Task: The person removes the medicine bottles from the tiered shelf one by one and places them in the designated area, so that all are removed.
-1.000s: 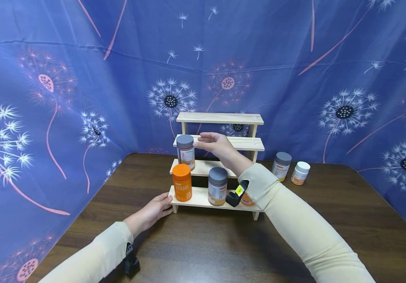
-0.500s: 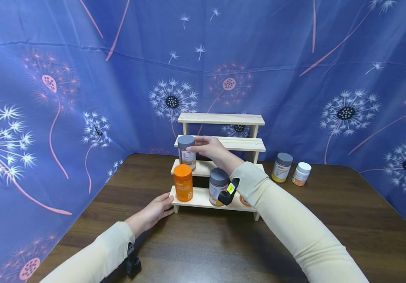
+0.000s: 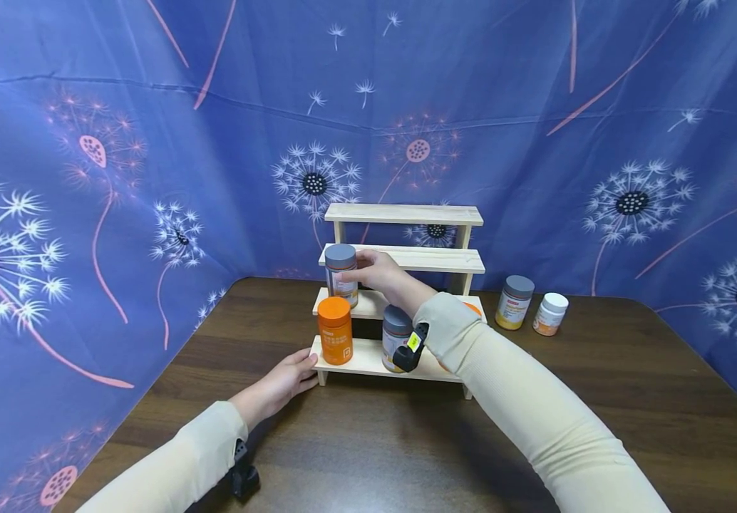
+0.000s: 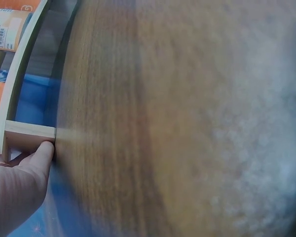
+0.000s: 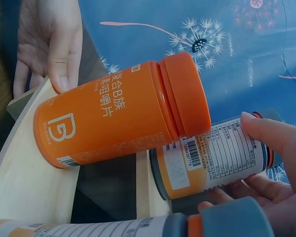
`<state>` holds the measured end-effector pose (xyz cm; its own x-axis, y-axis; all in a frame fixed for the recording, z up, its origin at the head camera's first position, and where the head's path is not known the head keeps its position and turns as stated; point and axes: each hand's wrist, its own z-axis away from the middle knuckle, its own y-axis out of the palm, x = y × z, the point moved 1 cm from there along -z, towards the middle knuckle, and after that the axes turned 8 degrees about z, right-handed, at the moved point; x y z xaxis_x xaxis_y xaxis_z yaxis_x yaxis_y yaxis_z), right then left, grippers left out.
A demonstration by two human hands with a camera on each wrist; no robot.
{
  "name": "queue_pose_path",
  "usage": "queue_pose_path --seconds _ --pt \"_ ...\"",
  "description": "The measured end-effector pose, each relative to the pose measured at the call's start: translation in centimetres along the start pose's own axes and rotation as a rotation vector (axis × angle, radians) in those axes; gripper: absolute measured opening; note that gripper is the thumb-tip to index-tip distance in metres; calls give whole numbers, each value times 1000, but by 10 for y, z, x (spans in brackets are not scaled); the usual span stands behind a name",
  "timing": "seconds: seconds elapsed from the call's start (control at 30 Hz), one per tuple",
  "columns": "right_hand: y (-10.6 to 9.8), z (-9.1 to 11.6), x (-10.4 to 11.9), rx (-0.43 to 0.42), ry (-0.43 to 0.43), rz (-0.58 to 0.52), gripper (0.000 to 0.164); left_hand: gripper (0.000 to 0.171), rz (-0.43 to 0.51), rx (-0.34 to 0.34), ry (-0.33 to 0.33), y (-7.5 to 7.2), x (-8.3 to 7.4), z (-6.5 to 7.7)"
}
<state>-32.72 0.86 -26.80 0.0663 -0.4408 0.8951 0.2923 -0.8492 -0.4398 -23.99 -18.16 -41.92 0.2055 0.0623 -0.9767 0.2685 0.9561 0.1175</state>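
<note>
My right hand (image 3: 386,276) grips a grey-capped supplement bottle (image 3: 341,276) standing at the left of the wooden tiered shelf's second step from the bottom. In the right wrist view, the thumb lies on the bottle's printed label (image 5: 232,153) and the other fingers wrap underneath. My left hand (image 3: 284,385) holds the left end of the wooden shelf (image 3: 365,365), its thumb over the bottom board and its fingers against the end support. An orange bottle (image 3: 335,331) stands upright on the bottom step, beside that hand. Right of it is another grey-capped bottle (image 3: 394,335), partly covered by the right wrist camera.
Orange parts of a container (image 3: 473,308) peek out behind the right sleeve. On the dark wooden table (image 3: 343,442), right of the shelf, stand a grey-capped bottle (image 3: 514,303) and a small white-capped bottle (image 3: 550,314). A blue dandelion-print cloth (image 3: 503,128) hangs behind.
My right hand has moved in from beside the upper grey-capped bottle and its fingers have closed around it. The left hand keeps its hold on the shelf.
</note>
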Motion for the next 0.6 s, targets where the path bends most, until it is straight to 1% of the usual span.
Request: queue_pose_path --seconds 0.2,0.33,0.5,0.6 --pt "1 -2 0 6 10 -34 60 52 -4 0 5 0 0 0" --pt "1 -1 0 0 9 -54 61 51 -2 -16 2 -1 1 -1" --pt "-1 -1 -2 -14 32 -80 60 51 2 -22 9 1 1 0" --pt "-2 0 0 -5 21 -86 60 51 0 -18 10 1 1 0"
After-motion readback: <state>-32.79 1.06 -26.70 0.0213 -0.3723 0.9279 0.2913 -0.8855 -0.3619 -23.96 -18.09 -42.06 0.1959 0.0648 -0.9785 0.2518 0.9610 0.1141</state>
